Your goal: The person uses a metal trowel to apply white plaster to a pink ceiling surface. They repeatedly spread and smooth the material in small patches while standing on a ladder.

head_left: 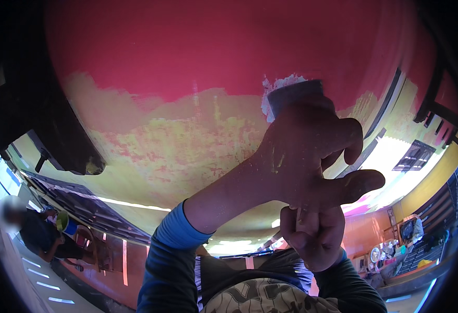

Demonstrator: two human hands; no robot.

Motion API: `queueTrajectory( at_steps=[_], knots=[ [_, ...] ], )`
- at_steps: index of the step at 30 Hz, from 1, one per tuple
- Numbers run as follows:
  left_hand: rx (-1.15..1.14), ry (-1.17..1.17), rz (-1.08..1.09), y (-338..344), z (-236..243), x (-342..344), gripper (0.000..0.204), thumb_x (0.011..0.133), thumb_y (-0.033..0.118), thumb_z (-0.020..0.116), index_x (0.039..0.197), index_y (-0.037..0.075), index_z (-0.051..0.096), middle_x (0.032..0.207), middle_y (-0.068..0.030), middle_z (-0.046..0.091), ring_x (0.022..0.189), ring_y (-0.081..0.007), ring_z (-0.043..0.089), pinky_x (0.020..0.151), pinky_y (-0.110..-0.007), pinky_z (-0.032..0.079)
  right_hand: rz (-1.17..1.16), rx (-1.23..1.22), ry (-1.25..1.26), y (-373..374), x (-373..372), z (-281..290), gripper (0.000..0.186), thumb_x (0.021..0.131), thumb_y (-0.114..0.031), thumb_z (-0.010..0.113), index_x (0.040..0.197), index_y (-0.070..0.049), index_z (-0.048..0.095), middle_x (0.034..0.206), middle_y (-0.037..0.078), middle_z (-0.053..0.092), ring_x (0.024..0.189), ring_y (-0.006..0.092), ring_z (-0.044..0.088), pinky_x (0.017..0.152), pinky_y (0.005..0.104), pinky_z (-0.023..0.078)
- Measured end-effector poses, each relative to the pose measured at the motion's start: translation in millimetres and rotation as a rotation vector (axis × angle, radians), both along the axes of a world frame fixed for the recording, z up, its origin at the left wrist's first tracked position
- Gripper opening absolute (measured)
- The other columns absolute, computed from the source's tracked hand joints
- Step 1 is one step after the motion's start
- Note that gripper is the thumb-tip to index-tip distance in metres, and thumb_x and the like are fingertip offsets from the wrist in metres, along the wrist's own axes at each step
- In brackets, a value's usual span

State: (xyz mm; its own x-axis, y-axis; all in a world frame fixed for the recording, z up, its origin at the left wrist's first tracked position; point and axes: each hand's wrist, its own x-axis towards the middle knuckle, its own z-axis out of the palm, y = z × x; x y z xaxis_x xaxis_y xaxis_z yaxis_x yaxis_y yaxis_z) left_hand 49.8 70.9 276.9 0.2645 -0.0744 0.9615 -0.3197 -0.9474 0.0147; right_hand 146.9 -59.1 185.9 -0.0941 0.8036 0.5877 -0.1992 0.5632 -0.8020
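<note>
Before me is a painted wall (229,41), deep pink above and patchy yellow below, with pink showing through worn spots. My left hand (297,156) reaches up to it, its back toward me, thumb out to the right and one finger bent. A flat, dark grey piece (294,96) lies against the wall under its far side; the fingers gripping it are mostly hidden. Rough whitish material (266,101) edges that piece. Just below the left hand, my right hand (316,237) is closed with fingers curled; whatever it holds cannot be made out.
A dark beam-like shape (64,141) stands at the left. Farther left, a person (38,232) sits beside a green and blue container (64,223). At the lower right are a fan (375,254), assorted household items and a dark slatted panel (443,206).
</note>
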Motion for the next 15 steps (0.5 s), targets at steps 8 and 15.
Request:
queueTrajectory(
  at_steps=[8,15],
  knots=[
    [-0.034,0.056,-0.032,3.4,-0.5,0.1,0.049,0.074,0.050,0.091,0.072,0.013,0.060,0.048,0.0031,0.043,0.044,-0.0146,0.044,0.049,-0.033,0.031,0.072,0.059,0.153,4.5,-7.1,-6.6,0.047,0.085,0.016,0.063,0.126,0.000,0.048,0.097,0.005,0.056,0.081,0.0111,0.058,0.071,0.0287,0.050],
    [-0.095,0.039,0.037,2.5,2.5,-3.8,0.051,0.074,0.053,0.090,0.070,0.012,0.060,0.048,0.0033,0.043,0.044,-0.0147,0.044,0.048,-0.034,0.031,0.010,0.004,0.141,1.7,-10.8,-7.4,0.050,0.086,0.014,0.064,0.131,0.000,0.048,0.105,0.006,0.057,0.091,0.0103,0.058,0.075,0.0277,0.050]
  ],
)
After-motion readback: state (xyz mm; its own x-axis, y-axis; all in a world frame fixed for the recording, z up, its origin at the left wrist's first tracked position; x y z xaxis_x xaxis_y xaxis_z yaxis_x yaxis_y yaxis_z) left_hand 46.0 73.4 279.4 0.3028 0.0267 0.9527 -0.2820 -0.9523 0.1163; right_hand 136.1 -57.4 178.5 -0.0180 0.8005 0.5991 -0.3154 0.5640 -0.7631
